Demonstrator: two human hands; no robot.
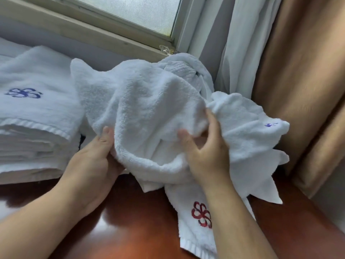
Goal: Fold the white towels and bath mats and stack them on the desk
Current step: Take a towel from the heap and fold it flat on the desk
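Both left hand (93,157) and right hand (207,156) fingers (183,136) pinch crumpled towel (141,101) edges over desk (130,221).

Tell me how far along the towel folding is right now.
Done: a stack of folded towels, blue emblem on top, sits on the desk at left. In hand: left hand and right hand grip a crumpled towel. Left: that one, the red-emblem towel under it, and a ribbed cloth bunched behind.
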